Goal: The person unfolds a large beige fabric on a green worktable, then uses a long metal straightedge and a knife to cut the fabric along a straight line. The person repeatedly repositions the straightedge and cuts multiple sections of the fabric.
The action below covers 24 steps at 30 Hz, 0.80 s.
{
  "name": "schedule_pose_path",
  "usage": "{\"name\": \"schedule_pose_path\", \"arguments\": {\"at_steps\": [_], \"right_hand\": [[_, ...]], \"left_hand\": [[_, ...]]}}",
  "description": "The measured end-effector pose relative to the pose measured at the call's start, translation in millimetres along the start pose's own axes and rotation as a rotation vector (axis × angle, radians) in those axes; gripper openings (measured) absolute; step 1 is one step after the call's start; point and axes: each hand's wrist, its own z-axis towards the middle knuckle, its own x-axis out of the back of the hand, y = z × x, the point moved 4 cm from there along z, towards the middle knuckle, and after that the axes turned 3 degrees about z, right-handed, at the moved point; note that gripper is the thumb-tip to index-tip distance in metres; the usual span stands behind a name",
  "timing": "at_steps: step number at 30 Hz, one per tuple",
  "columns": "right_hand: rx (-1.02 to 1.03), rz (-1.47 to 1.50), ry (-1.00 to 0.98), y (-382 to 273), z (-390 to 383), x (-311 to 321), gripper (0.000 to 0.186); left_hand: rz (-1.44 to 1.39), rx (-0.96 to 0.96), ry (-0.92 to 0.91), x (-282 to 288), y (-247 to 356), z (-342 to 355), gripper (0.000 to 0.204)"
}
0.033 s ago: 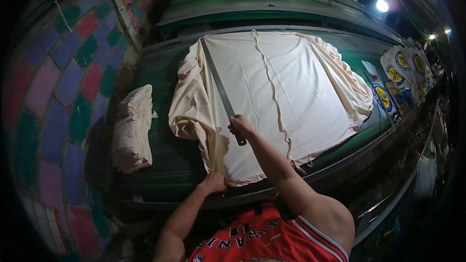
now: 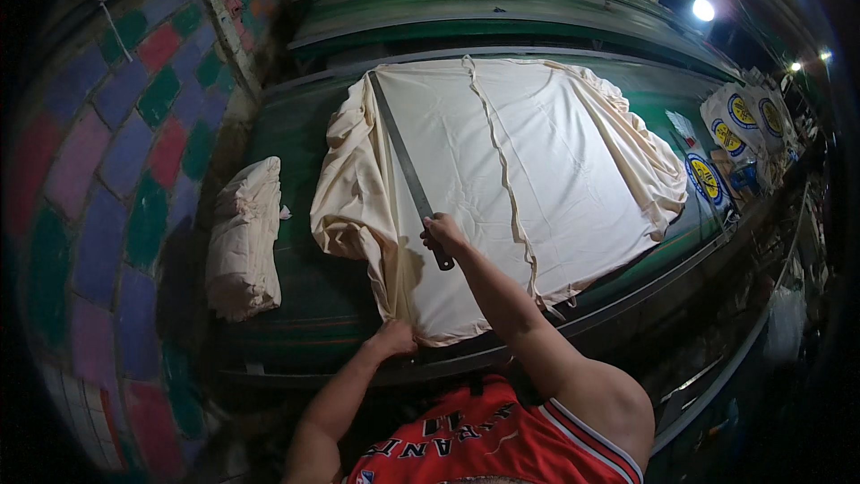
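Cream cloth (image 2: 555, 161) lies spread over a green table, bunched into folds along its left and right sides. A long, dark metal ruler (image 2: 400, 148) rests on it, slanting from the far left edge toward me. My right hand (image 2: 442, 235) is closed around the ruler near its near end, which pokes out below the fingers. At the cloth's near left corner, my left hand (image 2: 392, 338) is closed on the cloth's edge; its fingertips are partly hidden. A thin twisted strip of cloth (image 2: 502, 157) runs down the middle of the spread cloth.
A folded bundle of cream cloth (image 2: 246, 237) sits on the green table (image 2: 322, 305) at left, near a wall of painted blocks (image 2: 125, 170). On the right are white bags with round blue-and-yellow prints (image 2: 705, 179). A bright lamp (image 2: 703, 9) hangs at upper right.
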Motion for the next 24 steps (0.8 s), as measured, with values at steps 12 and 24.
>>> {"name": "schedule_pose_path", "arguments": {"at_steps": [12,24], "right_hand": [[0.140,-0.109,0.035,-6.8,-23.7,9.0,0.028],[0.184,-0.065,0.174,0.2,-162.0,137.2,0.030]], "left_hand": [[-0.024,-0.003,-0.156,22.0,10.0,8.0,0.038],[-0.054,-0.209,0.229,37.6,106.7,84.2,0.033]]}}
